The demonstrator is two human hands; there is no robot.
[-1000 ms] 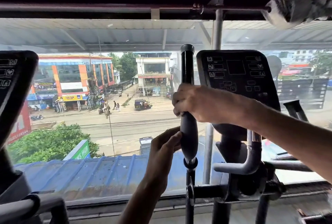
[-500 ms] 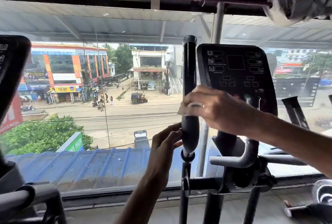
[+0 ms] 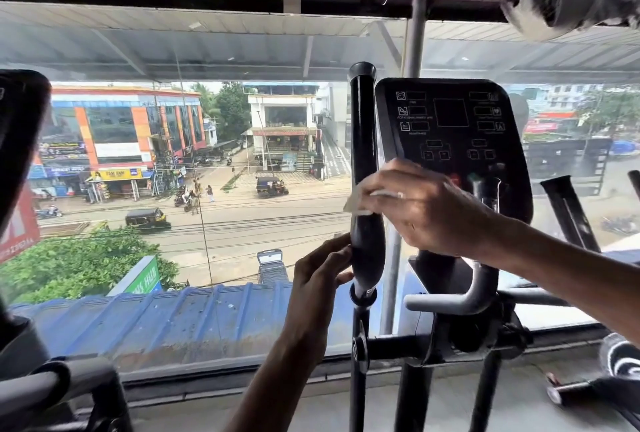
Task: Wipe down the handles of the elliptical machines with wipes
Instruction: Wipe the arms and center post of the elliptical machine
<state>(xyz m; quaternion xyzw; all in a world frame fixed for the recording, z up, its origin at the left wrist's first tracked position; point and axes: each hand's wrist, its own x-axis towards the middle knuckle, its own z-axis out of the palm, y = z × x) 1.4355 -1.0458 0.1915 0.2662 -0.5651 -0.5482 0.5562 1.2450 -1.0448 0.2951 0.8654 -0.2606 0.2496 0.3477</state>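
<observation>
my right hand (image 3: pixel 426 210) clasps a white wipe (image 3: pixel 356 201) against the elliptical handle (image 3: pixel 363 154), mid-wipe. my left hand (image 3: pixel 318 279) grips it just below. next, probably a firm stroke toward its top.

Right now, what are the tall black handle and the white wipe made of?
The handle looks like glossy black metal or plastic tube on top, showing shiny streaks; its fatter lower part looks duller, maybe rubber or foam. The wipe in the right hand seems thin paper or cloth: it bends limply.
</observation>
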